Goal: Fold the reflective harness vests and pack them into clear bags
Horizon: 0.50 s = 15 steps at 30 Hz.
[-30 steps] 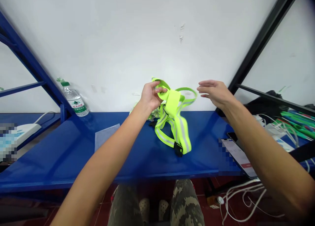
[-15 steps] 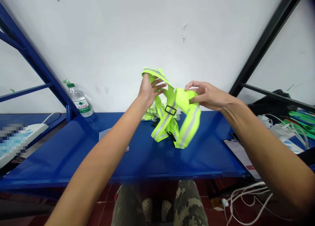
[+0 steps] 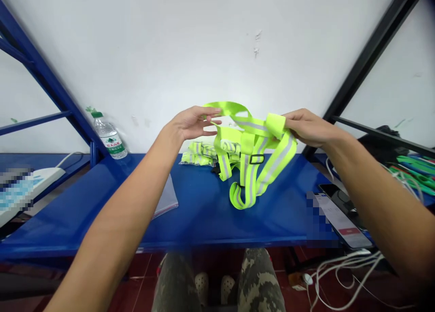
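A neon yellow reflective vest [image 3: 252, 169] made of straps with grey stripes hangs between my hands above the blue table [image 3: 204, 216]. A black slide buckle [image 3: 257, 159] sits on one of its straps. My left hand [image 3: 195, 122] pinches one end of a strap loop between thumb and fingers. The straps bunch together at my right hand [image 3: 307, 127], whose fingers are closed on them and partly hidden. Behind the straps, against the wall, lie several clear packets of folded yellow straps [image 3: 199, 154].
On the left stand a water bottle [image 3: 109, 137] and a white power strip [image 3: 41, 185]. A stack of clear plastic bags [image 3: 166, 198] lies by my left forearm. Phones [image 3: 343, 221] rest at the right edge, with white cables [image 3: 340, 266] hanging below. Metal posts [image 3: 370, 53] flank the table.
My hands have moved apart, the left to the left and the right to the right. The vest has spread out and shifted right, uncovering the packets and the plastic bags.
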Available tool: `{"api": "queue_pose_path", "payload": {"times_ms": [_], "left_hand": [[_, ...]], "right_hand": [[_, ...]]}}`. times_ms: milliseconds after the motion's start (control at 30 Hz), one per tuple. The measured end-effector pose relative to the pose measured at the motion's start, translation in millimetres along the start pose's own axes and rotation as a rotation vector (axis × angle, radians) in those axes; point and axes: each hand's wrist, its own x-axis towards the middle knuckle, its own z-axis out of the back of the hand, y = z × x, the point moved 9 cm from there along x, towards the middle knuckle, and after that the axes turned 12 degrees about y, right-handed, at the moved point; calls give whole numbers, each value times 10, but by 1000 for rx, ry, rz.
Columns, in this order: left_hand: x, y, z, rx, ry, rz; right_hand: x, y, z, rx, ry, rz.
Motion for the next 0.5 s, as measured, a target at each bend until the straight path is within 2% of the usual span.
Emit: {"api": "queue_pose_path", "payload": {"times_ms": [100,200,267,333,367,433,500], "left_hand": [[-52,-30,13,-95,21,-100],[-61,-42,13,-157,-14,-146],[-49,-77,-61,-182,-25,-178],[-28,-119,-201,-192,-9,-197],[-14,-131,-284,-186,6,-194],[18,-146,-447,-159,39,-184],[50,-167,-563,-132,58,-198]], "right_hand": [[3,-97,-55,399,3,6],[2,-209,-9,547,-93,-39],[45,-330,-65,466,-31,-144],[95,-478,-120,266,67,-259],[114,-532,-103,133,71,-289],[130,-491,7,-150,-46,-236],[44,-250,57,-363,-254,-58]]}}
